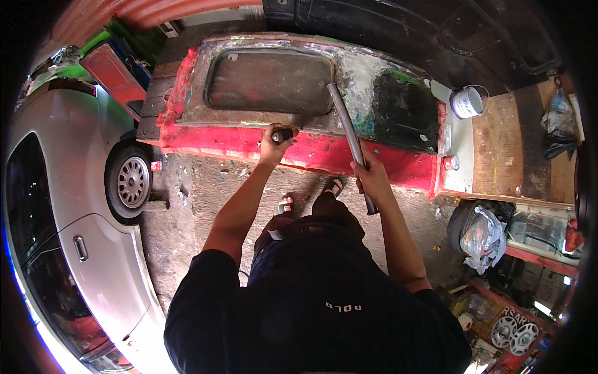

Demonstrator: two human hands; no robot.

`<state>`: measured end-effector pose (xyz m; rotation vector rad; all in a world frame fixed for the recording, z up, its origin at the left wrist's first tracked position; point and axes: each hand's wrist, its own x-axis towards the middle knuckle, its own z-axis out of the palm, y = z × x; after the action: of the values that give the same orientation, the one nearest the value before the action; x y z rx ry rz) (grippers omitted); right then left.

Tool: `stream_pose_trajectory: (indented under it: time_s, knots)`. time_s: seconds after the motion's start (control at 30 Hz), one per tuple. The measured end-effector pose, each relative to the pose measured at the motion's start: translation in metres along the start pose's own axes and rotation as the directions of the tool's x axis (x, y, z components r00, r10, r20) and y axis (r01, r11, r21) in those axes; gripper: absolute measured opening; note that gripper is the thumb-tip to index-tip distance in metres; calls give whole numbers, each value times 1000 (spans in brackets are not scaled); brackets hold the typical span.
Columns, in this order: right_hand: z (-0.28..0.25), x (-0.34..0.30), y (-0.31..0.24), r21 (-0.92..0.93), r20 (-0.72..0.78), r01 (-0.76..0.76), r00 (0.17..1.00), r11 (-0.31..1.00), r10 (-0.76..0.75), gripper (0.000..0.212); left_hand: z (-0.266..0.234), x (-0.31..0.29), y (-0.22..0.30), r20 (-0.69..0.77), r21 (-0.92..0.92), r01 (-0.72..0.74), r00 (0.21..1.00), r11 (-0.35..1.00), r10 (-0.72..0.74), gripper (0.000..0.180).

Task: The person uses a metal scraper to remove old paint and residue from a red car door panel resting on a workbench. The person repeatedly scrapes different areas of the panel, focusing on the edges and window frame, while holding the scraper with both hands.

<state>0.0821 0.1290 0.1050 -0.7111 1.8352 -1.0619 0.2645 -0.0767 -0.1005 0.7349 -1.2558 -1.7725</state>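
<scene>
A vehicle body panel (355, 87), patched with grey, green and black paint, lies on a red cloth (398, 163) over a bench. It has a rounded rectangular recess (268, 81) on its left part. My left hand (271, 148) is closed around a short black handle (283, 134) at the panel's near edge; whatever lies beyond the handle is hard to make out. My right hand (372, 177) grips a long grey metal bar (346, 118) near its lower end. The bar slants up and left, its far end above the panel beside the recess.
A silver car (93, 206) stands close on the left. To the right are a white bucket (467, 102), a small can (451, 163) on a wooden surface (498, 149), and a tyre (460, 225) with plastic bags. Hubcaps (514, 335) lie at the lower right. Debris dots the floor.
</scene>
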Motion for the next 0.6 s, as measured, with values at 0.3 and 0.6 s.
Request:
stream_pose_trajectory:
  time_s: [0.3,0.6]
  knots:
    - [0,0,-1,-53,4,7,1000,999,-7,66,-5,-5,5,28,-121,28,999,992,-25,43]
    - [5,0,-2,-71,-2,16,1000,997,-16,65,-14,-1,-5,51,-168,51,998,984,-43,45]
